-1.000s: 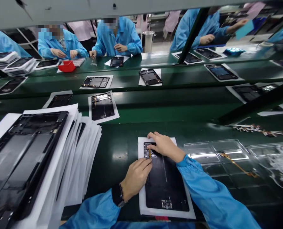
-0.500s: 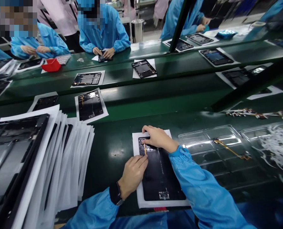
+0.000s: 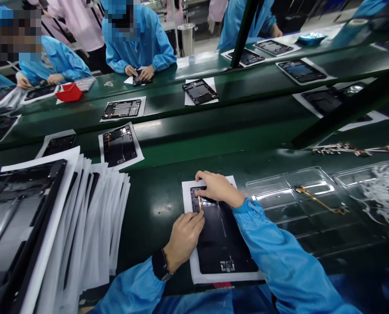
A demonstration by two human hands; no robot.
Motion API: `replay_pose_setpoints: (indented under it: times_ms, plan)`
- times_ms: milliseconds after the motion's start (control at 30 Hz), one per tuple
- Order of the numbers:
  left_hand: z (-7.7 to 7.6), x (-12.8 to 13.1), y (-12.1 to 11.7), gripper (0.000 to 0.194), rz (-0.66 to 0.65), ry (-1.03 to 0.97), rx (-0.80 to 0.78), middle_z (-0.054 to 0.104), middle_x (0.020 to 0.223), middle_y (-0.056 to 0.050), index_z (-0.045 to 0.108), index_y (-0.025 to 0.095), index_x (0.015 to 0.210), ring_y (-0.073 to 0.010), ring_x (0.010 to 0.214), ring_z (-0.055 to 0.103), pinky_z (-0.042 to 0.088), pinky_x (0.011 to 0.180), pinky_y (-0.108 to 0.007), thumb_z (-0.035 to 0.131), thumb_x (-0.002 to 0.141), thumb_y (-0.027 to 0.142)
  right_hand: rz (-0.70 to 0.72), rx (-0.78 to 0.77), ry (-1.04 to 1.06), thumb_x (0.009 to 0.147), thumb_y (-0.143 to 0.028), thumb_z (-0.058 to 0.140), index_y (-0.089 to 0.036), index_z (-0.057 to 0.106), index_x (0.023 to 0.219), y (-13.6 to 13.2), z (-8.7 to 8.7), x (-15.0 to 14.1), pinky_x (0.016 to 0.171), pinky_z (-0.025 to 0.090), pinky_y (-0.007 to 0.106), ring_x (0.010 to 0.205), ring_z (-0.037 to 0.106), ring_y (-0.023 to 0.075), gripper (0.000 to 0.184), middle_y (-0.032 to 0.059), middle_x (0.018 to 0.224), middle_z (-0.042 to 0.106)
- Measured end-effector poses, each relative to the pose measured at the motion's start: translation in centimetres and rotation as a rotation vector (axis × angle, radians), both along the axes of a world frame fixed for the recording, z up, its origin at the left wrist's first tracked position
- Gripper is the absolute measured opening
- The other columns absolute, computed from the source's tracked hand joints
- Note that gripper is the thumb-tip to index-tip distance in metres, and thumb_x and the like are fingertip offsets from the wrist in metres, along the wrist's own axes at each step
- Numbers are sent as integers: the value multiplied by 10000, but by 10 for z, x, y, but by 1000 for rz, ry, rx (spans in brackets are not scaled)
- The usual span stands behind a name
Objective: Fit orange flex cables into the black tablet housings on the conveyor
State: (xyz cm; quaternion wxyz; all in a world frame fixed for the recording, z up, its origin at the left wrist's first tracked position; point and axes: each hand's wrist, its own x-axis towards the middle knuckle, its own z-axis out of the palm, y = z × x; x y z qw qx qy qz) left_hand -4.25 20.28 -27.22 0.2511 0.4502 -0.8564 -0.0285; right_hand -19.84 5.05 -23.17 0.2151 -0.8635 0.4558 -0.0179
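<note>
A black tablet panel lies on a white paper sheet directly in front of me. A thin amber flex cable sits on its upper left corner, among exposed components. My right hand rests over that corner, with its fingertips pressing near the cable's top end. My left hand comes in from below, and its fingertips hold the cable's lower end. A wristwatch shows on my left wrist. Both forearms are in blue sleeves.
To the left stands a tall stack of tablet frames interleaved with white paper. To the right lies a transparent plastic tray holding another amber flex cable. Further tablets lie on green conveyor belts, with co-workers beyond.
The whole view has shifted slightly up and left as my head moved. Both hands stay at the panel's upper left corner, on the amber cable.
</note>
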Motion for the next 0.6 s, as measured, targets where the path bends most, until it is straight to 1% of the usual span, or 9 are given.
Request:
replay_pose_setpoints:
  times_ms: [167,267,333,367,400,467,500,533,600]
  plan:
    - [8,2,-2,167,-28,-45,20,661,1165,-102,628,98,1067,-208,958,610,537,783,-363,518,945,126,0,9,20,790,-447,718,-244,516,1090,1,3,2,666,346,277,829,610,189,415,19,1020,609]
    - [16,5,-5,195,-58,4,131,661,1144,-99,627,122,1081,-207,985,595,535,837,-371,557,949,247,-8,-11,57,799,-449,711,-228,524,1107,3,7,3,675,370,288,817,614,201,422,37,1026,604]
    - [20,9,-9,239,-59,54,189,648,1159,-103,618,129,1111,-216,1041,575,521,892,-383,564,947,294,-23,-44,47,877,-406,627,-201,542,1106,6,11,1,709,393,297,827,617,202,319,62,1040,598]
    - [21,10,-11,253,-55,59,197,633,1189,-109,610,130,1138,-226,1087,558,511,920,-393,562,947,289,-28,-48,17,928,-349,551,-185,553,1106,9,14,0,741,404,297,852,618,197,242,75,1054,596]
    - [22,11,-13,261,-49,46,196,614,1225,-117,601,130,1164,-237,1135,538,500,944,-408,556,948,270,-27,-36,-25,963,-274,470,-171,565,1107,13,16,-3,778,411,291,888,616,190,201,86,1067,597]
    - [23,14,-15,280,-51,-17,193,565,1304,-129,586,133,1199,-264,1223,489,479,984,-445,551,944,244,-4,28,-117,962,-138,365,-159,593,1111,23,24,-10,852,408,271,980,606,179,274,91,1086,616]
    - [24,15,-16,291,-63,-50,204,540,1338,-133,580,137,1209,-275,1257,466,471,997,-459,556,939,242,14,66,-153,948,-107,357,-163,608,1106,30,28,-14,880,403,267,1021,597,180,302,85,1091,631]
    - [26,16,-16,299,-78,-78,219,515,1367,-136,576,142,1216,-282,1287,444,464,1010,-470,561,934,240,29,100,-178,942,-107,370,-175,622,1098,37,32,-19,900,399,270,1046,591,185,303,73,1087,646]
    - [30,19,-15,310,-113,-115,255,455,1426,-141,573,151,1223,-292,1348,388,435,1053,-489,567,925,237,38,168,-210,958,-169,407,-211,642,1040,54,40,-29,885,409,280,1012,603,187,252,36,1028,676]
